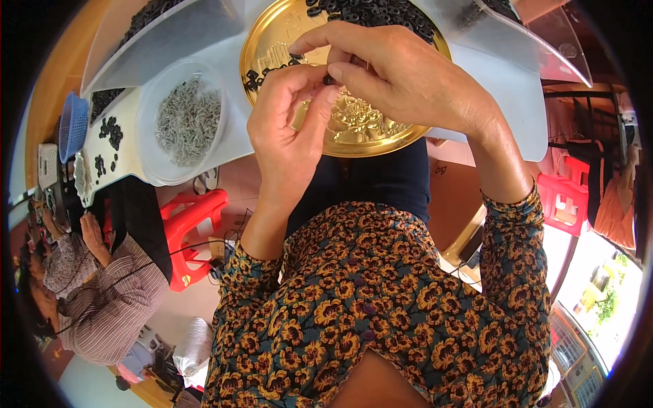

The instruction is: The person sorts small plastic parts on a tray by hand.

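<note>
Over the round gold tray (355,147) my two hands meet. My left hand (289,115) pinches a small black plastic part (329,80) between thumb and forefinger. My right hand (408,75) comes in from the right, its thumb against the left fingertips; whatever it grips there is hidden. Its forefinger reaches out to the left, above several loose black parts (256,78) on the tray. A larger heap of black plastic parts (371,12) lies along the tray's far side.
Left of the tray stands a clear round tub (223,109) of small grey metal pieces. Clear bins (170,44) of black parts flank the work surface. Beyond are a blue basket (73,126), red stools (197,231) and a co-worker in a striped sleeve (129,292).
</note>
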Available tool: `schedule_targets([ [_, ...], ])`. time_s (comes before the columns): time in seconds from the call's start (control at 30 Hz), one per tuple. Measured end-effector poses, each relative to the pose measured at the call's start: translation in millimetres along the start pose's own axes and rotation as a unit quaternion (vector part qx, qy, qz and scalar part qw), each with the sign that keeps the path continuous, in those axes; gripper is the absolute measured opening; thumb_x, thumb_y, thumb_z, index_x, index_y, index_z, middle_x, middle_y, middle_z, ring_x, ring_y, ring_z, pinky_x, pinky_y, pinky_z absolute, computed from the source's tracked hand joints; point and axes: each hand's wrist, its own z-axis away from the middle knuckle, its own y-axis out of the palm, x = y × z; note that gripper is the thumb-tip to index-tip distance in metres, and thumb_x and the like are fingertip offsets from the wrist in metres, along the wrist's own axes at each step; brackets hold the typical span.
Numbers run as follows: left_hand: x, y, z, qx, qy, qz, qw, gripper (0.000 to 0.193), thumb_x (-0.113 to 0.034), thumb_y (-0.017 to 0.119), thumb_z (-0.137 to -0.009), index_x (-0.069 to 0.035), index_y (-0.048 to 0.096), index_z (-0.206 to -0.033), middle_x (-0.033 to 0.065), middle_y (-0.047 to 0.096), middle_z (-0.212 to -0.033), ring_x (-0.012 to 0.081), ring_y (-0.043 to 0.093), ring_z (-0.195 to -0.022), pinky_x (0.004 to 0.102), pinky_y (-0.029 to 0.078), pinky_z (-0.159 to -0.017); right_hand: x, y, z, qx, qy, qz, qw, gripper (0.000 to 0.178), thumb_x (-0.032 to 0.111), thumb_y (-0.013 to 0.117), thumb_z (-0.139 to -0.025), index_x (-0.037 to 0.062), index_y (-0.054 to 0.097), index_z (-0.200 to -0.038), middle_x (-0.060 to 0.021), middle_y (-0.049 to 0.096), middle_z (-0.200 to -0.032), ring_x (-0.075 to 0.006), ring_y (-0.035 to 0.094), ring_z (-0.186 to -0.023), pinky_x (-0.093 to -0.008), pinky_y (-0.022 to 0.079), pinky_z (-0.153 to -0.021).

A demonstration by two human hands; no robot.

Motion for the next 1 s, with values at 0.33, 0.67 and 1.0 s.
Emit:
schedule_targets([
  [0.33,6.0,-30.2,9.3,-0.035,-0.17,0.207,0.963,0.014,-0.004,0.055,-0.093,0.003,0.055,-0.106,0.016,0.067,-0.092,0.0206,0.068,-0.076,0.031,0.056,-0.075,-44.4,-16.4,45.1,0.066,0.075,-0.055,0.993,0.014,0.009,0.064,-0.082,0.0016,0.065,-0.094,-0.0098,0.064,-0.083,-0.0225,0.063,-0.075,-0.0328,0.05,-0.068],
  [0.67,9.3,-33.2,20.6,-0.002,-0.222,0.22,0.95,0.016,-0.004,0.056,-0.093,0.004,0.056,-0.108,0.0167,0.068,-0.093,0.0201,0.067,-0.076,0.0302,0.056,-0.071,-55.3,8.6,71.3,0.069,0.003,0.081,0.994,0.007,0.012,0.064,-0.082,0.0089,0.067,-0.088,-0.006,0.061,-0.086,-0.0278,0.062,-0.08,-0.0373,0.05,-0.07],
  [1.0,6.2,-28.8,20.6,0.009,-0.235,0.213,0.948,0.017,-0.005,0.057,-0.093,0.003,0.057,-0.108,0.0165,0.067,-0.093,0.0198,0.067,-0.077,0.0307,0.055,-0.072,-51.9,21.9,70.0,0.062,-0.023,0.167,0.984,0.01,0.016,0.061,-0.084,0.0066,0.06,-0.085,-0.0081,0.055,-0.083,-0.0288,0.061,-0.077,-0.0397,0.05,-0.066],
])
